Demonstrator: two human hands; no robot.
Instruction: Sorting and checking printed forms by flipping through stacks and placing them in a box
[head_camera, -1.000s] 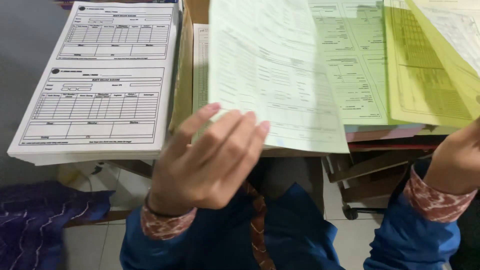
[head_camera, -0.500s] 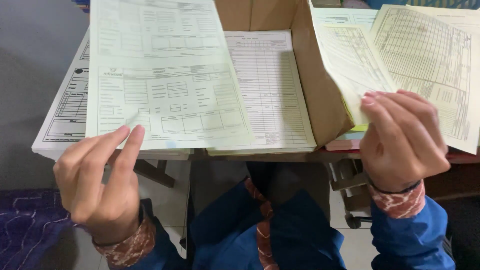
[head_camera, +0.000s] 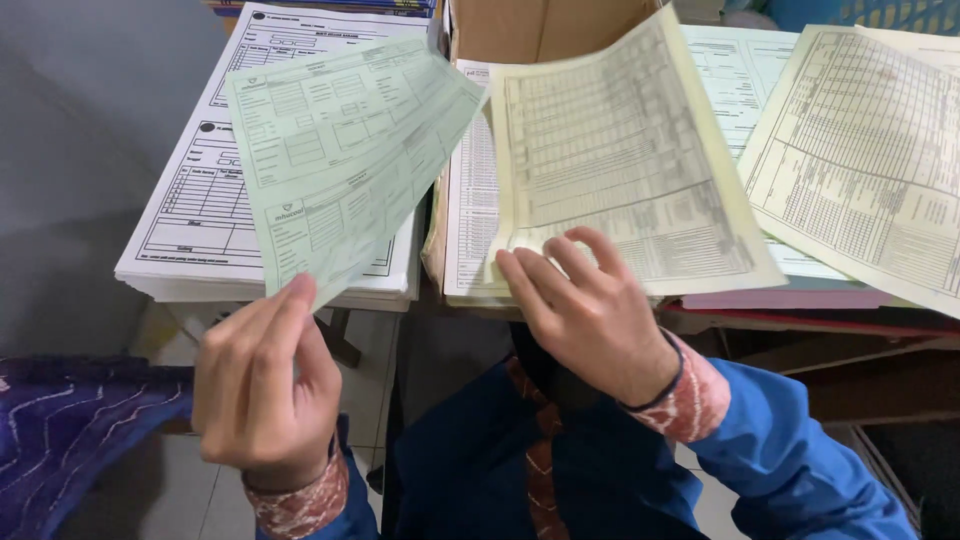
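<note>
Left hand (head_camera: 262, 390) up in front of the table's near edge, fingers (head_camera: 290, 310) pinched shut on the bottom corner of a pale green sheet (head_camera: 345, 150). Sheet is thin printed form paper, boxes and ruled fields on it, tilted and fanning up and right from the fingertips, slight curl along its length. It hangs in the air over the white form stack (head_camera: 210, 200), not lying on it.

Right hand (head_camera: 590, 310) near the middle of the near edge, fingers (head_camera: 545, 275) spread and partly curled on the lower edge of a cream sheet (head_camera: 620, 160). That sheet is thin, printed with a dense grid table, bowed upward, its lower left corner under the fingertips. Thumb is hidden, so a real grip cannot be told; fingers rest on the paper, loosely open.

Under the cream sheet: a flat pile of white ruled forms (head_camera: 465, 220) at the near edge. Behind it a brown cardboard box (head_camera: 530, 30), matte, open flaps, at the far edge.

White form stack at the left end of the table is thick, square-edged, black-line tables on top. Right end: more cream grid sheets (head_camera: 860, 150) lying flat and overlapping, a light green form (head_camera: 740, 70) partly under them, pink paper edges (head_camera: 780, 298) showing below.

Both wrists in blue sleeves (head_camera: 800, 440) with red patterned cuffs. Purple patterned fabric (head_camera: 70, 430) at lower left, below the table.
</note>
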